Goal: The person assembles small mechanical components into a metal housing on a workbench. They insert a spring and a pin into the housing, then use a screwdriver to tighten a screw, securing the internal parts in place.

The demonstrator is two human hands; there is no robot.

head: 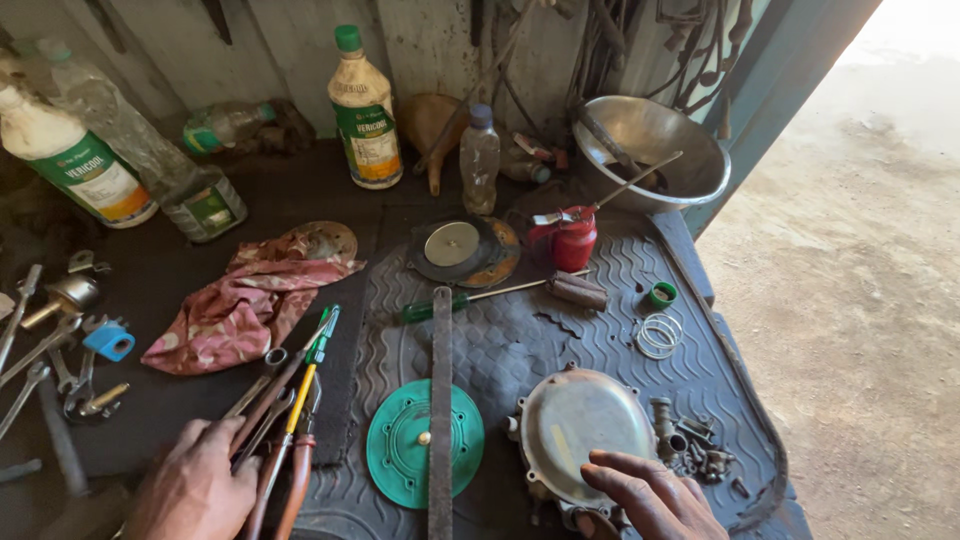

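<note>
1. The left hand (192,492) lies at the near edge of the tabletop (180,290), knuckles up, its fingers loosely curled against the handles of a bundle of pliers and screwdrivers (285,415); it touches them, but a closed grip cannot be made out.
2. The right hand (650,495) rests flat, fingers spread and clenching nothing, on the near rim of the round metal cover (580,425), apparently steadying it on the ribbed rubber mat (610,290).
3. Just left of the cover lies a green diaphragm disc (400,440), with a long flat metal bar (440,400) laid across it.
4. Beside the cover on the right sits a heap of small bolts and fittings (695,445), kept together within reach.
5. Further off: a green-handled screwdriver (470,297), wire rings (660,335), a crumpled pink rag (250,305), and spanners (45,360) at the left.
6. Farthest back stand a red oil can (570,238), bottles (366,110) and a steel bowl (655,150) by the wall.
</note>
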